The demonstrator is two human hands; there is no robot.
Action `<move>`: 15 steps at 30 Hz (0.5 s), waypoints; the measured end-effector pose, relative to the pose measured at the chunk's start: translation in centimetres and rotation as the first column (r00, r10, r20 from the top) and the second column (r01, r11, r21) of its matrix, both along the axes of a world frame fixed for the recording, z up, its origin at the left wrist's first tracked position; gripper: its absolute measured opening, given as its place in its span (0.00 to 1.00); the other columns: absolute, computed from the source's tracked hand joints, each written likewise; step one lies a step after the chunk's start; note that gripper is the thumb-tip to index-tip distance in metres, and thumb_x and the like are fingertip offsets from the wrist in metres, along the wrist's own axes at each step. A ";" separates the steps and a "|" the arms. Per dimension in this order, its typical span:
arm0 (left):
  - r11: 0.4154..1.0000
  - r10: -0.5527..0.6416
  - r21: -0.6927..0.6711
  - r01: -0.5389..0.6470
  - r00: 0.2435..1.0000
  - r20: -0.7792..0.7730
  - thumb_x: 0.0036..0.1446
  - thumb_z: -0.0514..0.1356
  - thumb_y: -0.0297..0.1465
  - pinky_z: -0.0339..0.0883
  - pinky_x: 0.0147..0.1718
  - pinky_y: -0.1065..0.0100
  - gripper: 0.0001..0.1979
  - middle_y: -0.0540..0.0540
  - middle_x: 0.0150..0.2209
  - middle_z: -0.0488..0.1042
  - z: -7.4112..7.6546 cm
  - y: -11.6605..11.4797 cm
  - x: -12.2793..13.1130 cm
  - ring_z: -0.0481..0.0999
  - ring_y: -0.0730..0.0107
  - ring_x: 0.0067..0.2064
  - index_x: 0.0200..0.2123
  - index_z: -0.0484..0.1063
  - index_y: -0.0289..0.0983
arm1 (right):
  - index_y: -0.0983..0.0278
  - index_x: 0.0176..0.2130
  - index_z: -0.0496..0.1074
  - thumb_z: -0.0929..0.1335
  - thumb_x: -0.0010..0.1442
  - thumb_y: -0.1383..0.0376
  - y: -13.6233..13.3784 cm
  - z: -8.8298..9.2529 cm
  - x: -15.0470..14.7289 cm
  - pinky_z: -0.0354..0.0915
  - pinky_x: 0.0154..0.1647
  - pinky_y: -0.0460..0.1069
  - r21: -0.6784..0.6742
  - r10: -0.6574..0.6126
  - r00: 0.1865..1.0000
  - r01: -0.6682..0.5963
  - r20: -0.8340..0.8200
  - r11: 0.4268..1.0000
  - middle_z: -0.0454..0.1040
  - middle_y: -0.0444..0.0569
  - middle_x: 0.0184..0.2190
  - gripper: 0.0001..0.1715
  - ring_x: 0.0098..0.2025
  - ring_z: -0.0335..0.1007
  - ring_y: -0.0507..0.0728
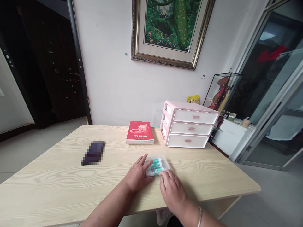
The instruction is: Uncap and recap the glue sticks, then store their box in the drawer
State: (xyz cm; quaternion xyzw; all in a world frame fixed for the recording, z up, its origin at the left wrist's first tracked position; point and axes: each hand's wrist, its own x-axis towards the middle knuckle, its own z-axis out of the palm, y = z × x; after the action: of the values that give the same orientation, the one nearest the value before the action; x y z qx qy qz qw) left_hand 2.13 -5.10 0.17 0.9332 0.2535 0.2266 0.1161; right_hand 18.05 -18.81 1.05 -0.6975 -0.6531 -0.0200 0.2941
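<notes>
Both hands' open grips, left hand (138, 174) and right hand (170, 188), touch the clear box (158, 166), long axis angled up-right.

Pale matt wood-grain worktop (59, 176), clear glossy plastic case (165, 162), smooth pink plastic drawer unit (189, 127), glossy red paper book (140, 131).

Both bare forearms are extended forward from the lower edge of the view and are angled toward each other, so that the hands are brought close together, near but apart. The left hand (138, 174) is held palm down with the fingers stretched forward and slightly spread, the index finger being pointed furthest ahead. The right hand (172, 189) is likewise turned palm down, its fingers loosely curved and directed forward and to the left, and a thin metal bangle is worn at the right wrist.
</notes>
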 end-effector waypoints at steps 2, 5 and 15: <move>1.000 0.018 -0.018 -0.018 1.000 -0.008 0.50 0.67 0.38 0.57 0.61 0.47 0.40 0.37 0.70 0.47 -0.2 0.0 0.0 0.56 0.43 0.67 0.65 0.58 0.43 | 0.58 0.44 0.70 0.61 0.65 0.62 -0.2 -0.6 -1.5 0.72 0.38 0.56 -0.157 -0.095 0.897 0.029 -0.431 0.987 0.75 0.52 0.37 0.11 0.38 0.75 0.61; 1.000 -0.001 -0.021 0.001 1.000 0.008 0.53 0.65 0.39 0.57 0.61 0.47 0.38 0.35 0.69 0.50 -0.2 -0.2 -0.1 0.56 0.44 0.66 0.66 0.57 0.42 | 0.63 0.44 0.67 0.61 0.65 0.60 1.0 -0.7 -3.0 0.61 0.16 0.45 -0.401 -0.346 0.489 -0.008 -0.801 0.916 0.74 0.48 0.31 0.11 0.22 0.71 0.52; 0.999 -0.038 -0.029 0.038 0.999 -0.029 0.54 0.63 0.36 0.58 0.59 0.47 0.34 0.36 0.67 0.54 1.1 -1.1 -0.3 0.58 0.43 0.64 0.64 0.61 0.41 | 0.65 0.31 0.66 0.67 0.64 0.57 3.1 0.1 -3.9 0.46 0.10 0.38 -0.435 -0.434 0.120 0.021 -0.893 0.900 0.69 0.41 0.22 0.15 0.14 0.61 0.44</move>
State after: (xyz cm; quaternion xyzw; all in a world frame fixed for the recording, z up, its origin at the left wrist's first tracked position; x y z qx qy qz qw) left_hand 1.87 -6.21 1.31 0.9394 0.2405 0.2069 0.1299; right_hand 14.15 -15.67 1.17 -0.6714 -0.1825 0.4941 0.5212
